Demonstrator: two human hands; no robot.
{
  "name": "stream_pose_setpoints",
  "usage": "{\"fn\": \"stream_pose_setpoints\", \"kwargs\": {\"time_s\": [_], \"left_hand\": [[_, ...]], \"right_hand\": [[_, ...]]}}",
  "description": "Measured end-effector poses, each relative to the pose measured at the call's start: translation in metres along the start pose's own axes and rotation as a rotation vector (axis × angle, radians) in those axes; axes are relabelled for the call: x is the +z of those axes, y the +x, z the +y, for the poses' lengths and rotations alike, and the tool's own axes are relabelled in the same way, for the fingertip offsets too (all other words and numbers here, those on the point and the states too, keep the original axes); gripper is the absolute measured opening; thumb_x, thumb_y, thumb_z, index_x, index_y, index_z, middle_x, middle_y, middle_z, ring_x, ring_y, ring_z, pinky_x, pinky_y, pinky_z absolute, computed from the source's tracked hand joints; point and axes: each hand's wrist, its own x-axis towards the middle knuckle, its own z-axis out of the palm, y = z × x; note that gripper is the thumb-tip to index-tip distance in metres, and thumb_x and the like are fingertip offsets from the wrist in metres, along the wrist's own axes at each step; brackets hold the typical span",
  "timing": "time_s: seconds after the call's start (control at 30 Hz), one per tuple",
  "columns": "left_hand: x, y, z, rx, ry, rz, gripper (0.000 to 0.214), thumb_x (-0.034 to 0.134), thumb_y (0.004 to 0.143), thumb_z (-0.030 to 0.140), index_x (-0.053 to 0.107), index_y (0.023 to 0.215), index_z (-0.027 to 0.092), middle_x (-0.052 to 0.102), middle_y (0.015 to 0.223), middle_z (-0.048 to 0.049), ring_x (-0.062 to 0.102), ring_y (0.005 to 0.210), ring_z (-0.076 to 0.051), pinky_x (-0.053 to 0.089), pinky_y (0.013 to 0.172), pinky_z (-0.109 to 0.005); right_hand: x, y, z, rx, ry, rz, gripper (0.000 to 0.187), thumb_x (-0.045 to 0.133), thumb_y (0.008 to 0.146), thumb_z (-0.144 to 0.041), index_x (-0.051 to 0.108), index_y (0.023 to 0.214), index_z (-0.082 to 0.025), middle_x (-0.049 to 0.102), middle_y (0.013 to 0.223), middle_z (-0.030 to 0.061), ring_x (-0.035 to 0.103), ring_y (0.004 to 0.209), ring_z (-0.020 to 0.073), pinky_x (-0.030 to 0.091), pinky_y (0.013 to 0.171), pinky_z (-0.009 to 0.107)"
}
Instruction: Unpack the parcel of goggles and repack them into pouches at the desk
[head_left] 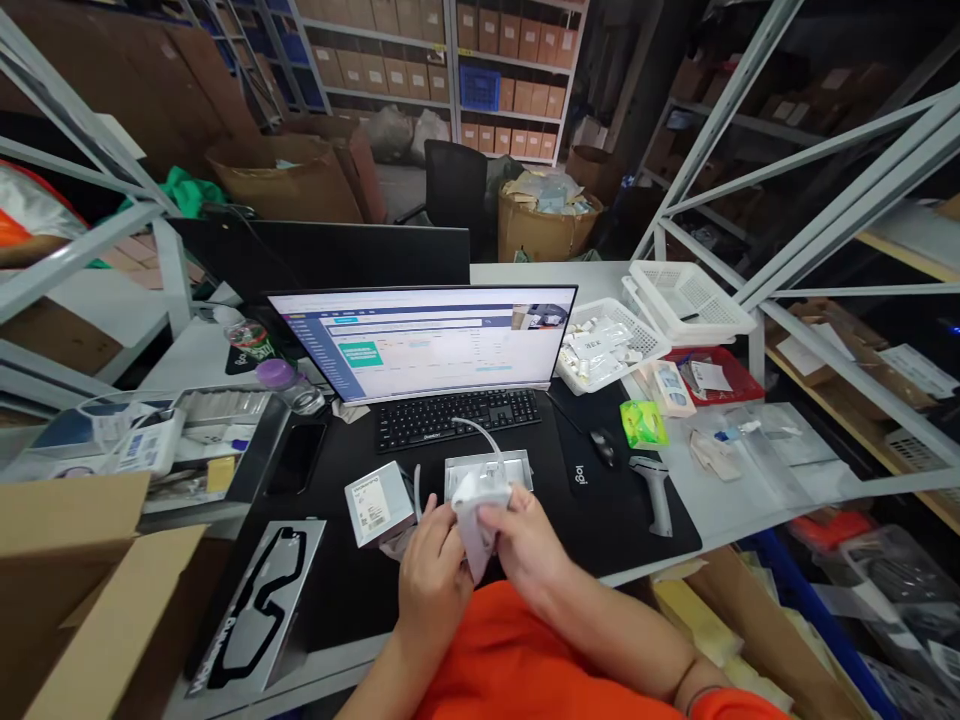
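In front of my body, my left hand [433,563] and my right hand [529,538] are both closed on a white item with a thin pale cable [480,505]. The soft-looking flap hanging from it is pinched between them; I cannot make out its exact kind. The cable [484,432] curves up over the keyboard. Right behind the item lies an open silver-grey box [517,468], partly hidden by it. A small white and grey labelled box [377,505] stands to the left of my left hand, with a bit of pale tube beside it.
A monitor [442,340] and a keyboard [457,415] stand beyond my hands. To the right are a mouse [601,448], a barcode scanner [655,493] and white baskets [651,340]. At left lie a long printed box [262,600], a phone [297,458] and an open carton [127,620].
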Motion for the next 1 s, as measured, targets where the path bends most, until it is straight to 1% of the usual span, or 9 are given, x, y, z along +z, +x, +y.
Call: {"fn": "stream_pose_setpoints", "kwargs": {"time_s": [0.07,0.17,0.33,0.5,0.63,0.73,0.83,0.93,1.0], "left_hand": [[-0.002,0.002,0.0,0.051,-0.019,-0.015,0.02,0.055,0.088,0.001,0.06,0.101,0.016,0.071,0.11,-0.0145,0.07,0.107,-0.027,0.051,0.108,-0.057],[-0.004,0.002,0.001,0.025,-0.025,-0.015,0.015,0.064,0.087,0.007,0.06,0.096,0.018,0.073,0.113,-0.0133,0.071,0.108,-0.026,0.052,0.109,-0.054],[-0.002,-0.006,-0.003,-0.056,0.019,0.05,0.017,0.054,0.09,0.009,0.063,0.102,0.018,0.073,0.11,-0.0146,0.072,0.107,-0.029,0.062,0.093,-0.044],[-0.002,-0.005,0.002,0.03,0.011,-0.022,0.014,0.062,0.089,0.01,0.063,0.103,0.015,0.074,0.105,-0.0147,0.074,0.097,-0.027,0.059,0.1,-0.048],[0.002,-0.005,0.008,0.008,-0.038,-0.055,0.016,0.066,0.088,0.009,0.064,0.101,0.018,0.075,0.109,-0.0113,0.074,0.101,-0.024,0.055,0.107,-0.049],[0.004,-0.008,0.006,-0.092,-0.171,-0.072,0.017,0.064,0.087,0.009,0.065,0.099,0.021,0.076,0.109,-0.0072,0.074,0.101,-0.022,0.054,0.108,-0.049],[0.001,-0.012,0.001,-0.276,-0.308,-0.035,0.011,0.067,0.088,0.017,0.066,0.098,0.021,0.076,0.103,-0.0049,0.074,0.096,-0.021,0.056,0.106,-0.047],[-0.003,-0.017,-0.004,-0.529,-0.428,-0.097,0.011,0.067,0.09,0.027,0.068,0.1,0.021,0.076,0.103,-0.0062,0.073,0.097,-0.022,0.06,0.095,-0.04],[-0.003,-0.02,-0.006,-0.685,-0.532,-0.134,0.016,0.068,0.089,0.032,0.069,0.099,0.02,0.075,0.11,-0.0085,0.072,0.103,-0.024,0.06,0.092,-0.038]], "right_hand": [[0.004,0.01,-0.013,0.042,0.099,0.001,0.049,0.095,0.05,-0.039,0.055,0.073,-0.022,0.064,0.072,-0.002,0.058,0.067,0.0144,0.051,0.068,0.029],[0.005,0.011,-0.011,-0.053,0.088,0.051,0.051,0.092,0.058,-0.046,0.047,0.07,-0.023,0.058,0.066,-0.0044,0.054,0.062,0.0125,0.049,0.062,0.027],[-0.004,-0.009,0.02,-0.094,-0.075,0.03,0.07,0.096,0.051,-0.04,0.028,0.059,-0.024,0.037,0.049,-0.0104,0.031,0.046,0.0062,0.027,0.042,0.021],[-0.005,0.009,-0.01,0.049,0.08,0.014,0.057,0.099,0.046,-0.035,0.046,0.065,-0.022,0.057,0.062,-0.0056,0.051,0.059,0.0106,0.046,0.06,0.025],[-0.017,0.038,-0.026,0.096,0.09,0.023,0.057,0.095,0.052,-0.052,0.048,0.067,-0.022,0.057,0.061,-0.0048,0.051,0.057,0.0118,0.046,0.059,0.027],[-0.05,0.061,-0.031,-0.006,-0.253,0.02,0.063,0.086,0.056,-0.066,0.041,0.064,-0.023,0.049,0.057,-0.0064,0.044,0.053,0.01,0.04,0.054,0.025],[-0.104,0.082,-0.048,-0.177,-0.727,0.191,0.061,0.071,0.066,-0.075,0.035,0.063,-0.025,0.045,0.057,-0.0062,0.043,0.054,0.0115,0.038,0.054,0.026],[-0.16,0.093,-0.068,-0.207,-0.968,0.328,0.055,0.073,0.073,-0.057,0.031,0.058,-0.026,0.043,0.055,-0.0046,0.046,0.06,0.0149,0.037,0.06,0.028],[-0.187,0.091,-0.07,-0.2,-1.146,0.363,0.045,0.077,0.073,-0.037,0.038,0.056,-0.024,0.055,0.064,0.0013,0.056,0.076,0.0205,0.04,0.071,0.03]]}}
